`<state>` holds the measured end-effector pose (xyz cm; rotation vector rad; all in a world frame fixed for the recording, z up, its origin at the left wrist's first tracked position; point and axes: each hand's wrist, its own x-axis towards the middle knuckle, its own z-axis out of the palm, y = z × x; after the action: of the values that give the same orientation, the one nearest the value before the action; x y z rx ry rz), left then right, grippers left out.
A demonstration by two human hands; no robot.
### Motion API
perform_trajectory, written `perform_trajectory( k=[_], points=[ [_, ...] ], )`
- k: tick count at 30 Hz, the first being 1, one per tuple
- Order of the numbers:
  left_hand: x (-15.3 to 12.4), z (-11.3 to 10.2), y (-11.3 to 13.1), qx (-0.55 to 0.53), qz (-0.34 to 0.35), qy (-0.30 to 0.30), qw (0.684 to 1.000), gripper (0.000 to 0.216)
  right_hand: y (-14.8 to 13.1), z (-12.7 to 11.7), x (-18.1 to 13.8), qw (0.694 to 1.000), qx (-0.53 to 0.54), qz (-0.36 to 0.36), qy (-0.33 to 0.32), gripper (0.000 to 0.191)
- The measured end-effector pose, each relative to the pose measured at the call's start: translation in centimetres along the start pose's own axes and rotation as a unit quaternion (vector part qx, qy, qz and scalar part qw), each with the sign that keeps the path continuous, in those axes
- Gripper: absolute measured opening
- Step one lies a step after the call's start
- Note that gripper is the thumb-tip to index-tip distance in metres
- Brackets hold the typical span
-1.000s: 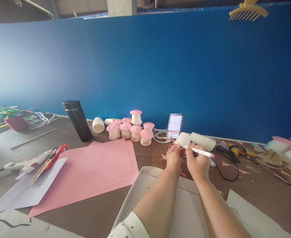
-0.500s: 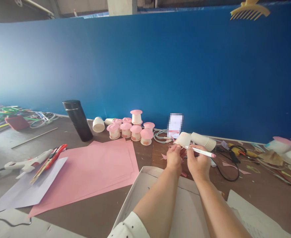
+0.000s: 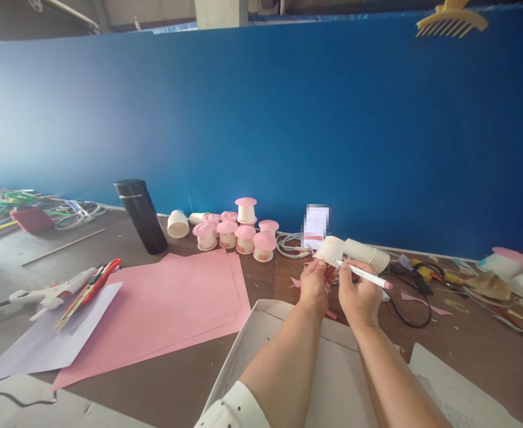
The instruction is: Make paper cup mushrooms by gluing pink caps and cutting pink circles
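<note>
A white paper cup (image 3: 331, 249) with faint orange-pink marks on its side is tilted in my left hand (image 3: 314, 286), whose fingers grip it from below. My right hand (image 3: 360, 297) pinches a white marker (image 3: 367, 276) with a pink end. The marker's tip is at the cup's lower right side; whether it touches cannot be made out. Behind the cup lies a nested stack of white paper cups (image 3: 368, 255). To the left stand several small cup houses (image 3: 245, 239) with pink paper roofs, some bearing orange doors and windows.
Pink paper sheets (image 3: 176, 303) lie left, under a white sheet (image 3: 78, 339) with a red cutter (image 3: 94, 288) and glue gun (image 3: 50, 294). A black flask (image 3: 141, 217), a phone (image 3: 315, 226) and cables stand near the blue partition (image 3: 288, 119). A box lid (image 3: 265, 321) lies beneath my arms.
The marker and my right hand have shifted slightly right and down, and the marker slopes more steeply. The orange-pink marks on the cup show more clearly.
</note>
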<state>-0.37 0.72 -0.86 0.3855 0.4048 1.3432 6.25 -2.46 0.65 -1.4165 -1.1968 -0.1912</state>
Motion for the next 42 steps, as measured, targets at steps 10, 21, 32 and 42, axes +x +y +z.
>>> perform_trajectory(
  k=[10, 21, 32, 42],
  points=[
    [0.2, -0.2, -0.5, 0.029, 0.028, -0.043, 0.998, 0.028, -0.2, 0.0, -0.1, 1.0, -0.005, -0.019, -0.01, 0.019],
    [0.1, 0.0, -0.2, 0.019, 0.026, -0.036, 0.999, 0.028, -0.1, 0.1, 0.0, 0.999, -0.029, 0.01, -0.013, 0.021],
    [-0.1, 0.1, 0.0, 0.013, 0.021, -0.031, 0.999, 0.023, -0.2, 0.0, 0.0, 1.0, -0.022, 0.007, -0.007, 0.019],
    [-0.3, 0.3, 0.5, -0.044, -0.009, 0.024, 0.999, 0.012, 0.1, 0.1, 0.2, 0.997, 0.013, -0.013, 0.074, 0.024]
  ],
)
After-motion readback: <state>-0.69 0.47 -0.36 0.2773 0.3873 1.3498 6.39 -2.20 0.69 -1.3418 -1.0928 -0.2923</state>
